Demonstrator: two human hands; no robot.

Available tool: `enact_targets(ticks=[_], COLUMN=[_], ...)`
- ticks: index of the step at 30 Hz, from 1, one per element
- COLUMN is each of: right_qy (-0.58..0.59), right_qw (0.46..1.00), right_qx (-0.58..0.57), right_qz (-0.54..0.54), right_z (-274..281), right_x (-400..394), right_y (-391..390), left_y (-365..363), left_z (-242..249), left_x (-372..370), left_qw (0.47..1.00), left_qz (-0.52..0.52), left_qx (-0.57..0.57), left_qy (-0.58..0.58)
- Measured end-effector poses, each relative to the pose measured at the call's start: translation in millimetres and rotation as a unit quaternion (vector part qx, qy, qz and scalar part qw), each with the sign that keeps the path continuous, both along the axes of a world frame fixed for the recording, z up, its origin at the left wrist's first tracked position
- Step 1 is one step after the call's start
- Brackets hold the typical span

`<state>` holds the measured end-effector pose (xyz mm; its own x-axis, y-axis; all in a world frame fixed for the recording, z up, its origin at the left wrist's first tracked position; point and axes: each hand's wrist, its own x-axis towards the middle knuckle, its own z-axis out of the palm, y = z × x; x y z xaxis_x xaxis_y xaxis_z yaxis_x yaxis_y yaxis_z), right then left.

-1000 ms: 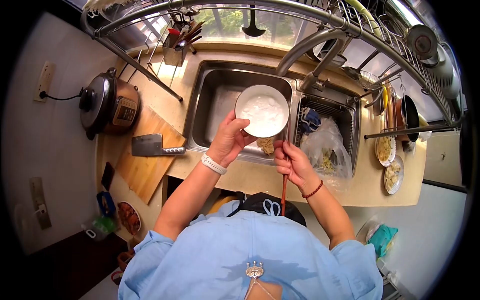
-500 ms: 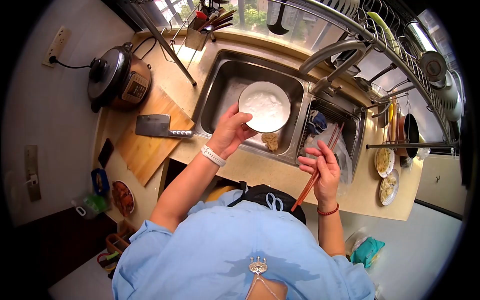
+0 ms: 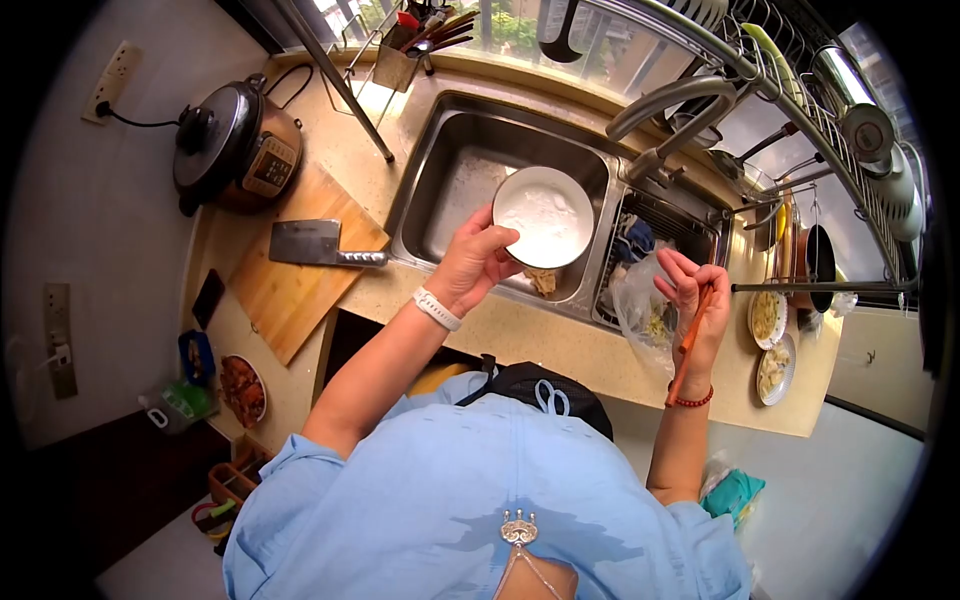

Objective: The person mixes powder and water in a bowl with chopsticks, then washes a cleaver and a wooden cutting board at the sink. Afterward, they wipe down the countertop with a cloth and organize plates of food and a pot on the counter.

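My left hand (image 3: pixel 478 258) grips the rim of a white bowl (image 3: pixel 545 215), thumb over the edge. White powder or paste lies inside the bowl, which hovers above the large basin of the steel sink (image 3: pixel 440 170). Red-brown chopsticks (image 3: pixel 690 345) are held in my right hand (image 3: pixel 697 300), their lower ends pointing back toward my wrist. That hand is beside a clear plastic bag (image 3: pixel 642 305) at the smaller basin. A crumpled tan cloth or sponge (image 3: pixel 541 281) shows partly below the bowl.
A cleaver (image 3: pixel 308 242) lies on a wooden cutting board (image 3: pixel 285 290) at left, near a pressure cooker (image 3: pixel 238 150). The faucet (image 3: pixel 665 110) arches over the sink under a metal dish rack (image 3: pixel 840 170). Two food plates (image 3: pixel 775 370) sit at right.
The bowl has shifted slightly right and tilted a little. My right hand has moved right, and the chopsticks have swung from pointing up past the fingers to lying along the palm.
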<state>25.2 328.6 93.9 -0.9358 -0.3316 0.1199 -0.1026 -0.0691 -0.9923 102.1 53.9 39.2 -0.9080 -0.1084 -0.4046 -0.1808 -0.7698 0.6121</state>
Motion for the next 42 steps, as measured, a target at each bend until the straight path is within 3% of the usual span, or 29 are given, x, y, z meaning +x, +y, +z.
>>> enact_targets(ticks=[2,3,4,8,14,16,22,25,29,33,38,42], right_qy=[-0.028,0.017,0.007,0.122,0.033,0.229,0.256,0.135,0.065,0.112,0.186,0.189], right_qw=[0.999,0.998,1.000,0.989,0.981,0.928,0.914,0.959,0.977,0.954,0.956,0.946], right_qx=[-0.021,0.050,0.003,0.047,0.166,0.249,0.251,0.218,0.166,0.196,0.188,0.226], right_qz=[0.001,-0.042,0.017,0.066,0.095,0.155,0.189,0.121,0.114,0.197,0.126,0.134], right_z=[9,16,15,37,37,41,49,43,37,34,30,35], right_x=[-4,-2,-7,-3,-12,-18,-19,-23,-10,-10,-26,-24], right_y=[4,-2,6,-30,-62,-61,-66,-59,-46,-46,-54,-37], left_y=[2,2,3,9,20,21,21,20,18,20,21,18], left_z=[1,1,1,-4,0,1,2,-1,-3,-5,-5,-5], left_x=[1,1,3,4,6,6,6,5,3,4,4,2], left_qw=[1.000,1.000,1.000,1.000,0.999,0.999,0.998,0.999,0.999,0.999,0.998,0.998], left_qz=[-0.008,-0.015,-0.015,-0.031,-0.048,-0.049,-0.053,-0.044,-0.038,-0.036,-0.052,-0.051], left_qx=[-0.002,-0.004,-0.003,-0.003,0.012,0.016,0.018,0.016,0.014,0.015,0.025,0.024], left_qy=[0.007,0.013,0.012,0.001,-0.003,0.000,0.001,-0.002,-0.003,-0.011,-0.022,-0.006])
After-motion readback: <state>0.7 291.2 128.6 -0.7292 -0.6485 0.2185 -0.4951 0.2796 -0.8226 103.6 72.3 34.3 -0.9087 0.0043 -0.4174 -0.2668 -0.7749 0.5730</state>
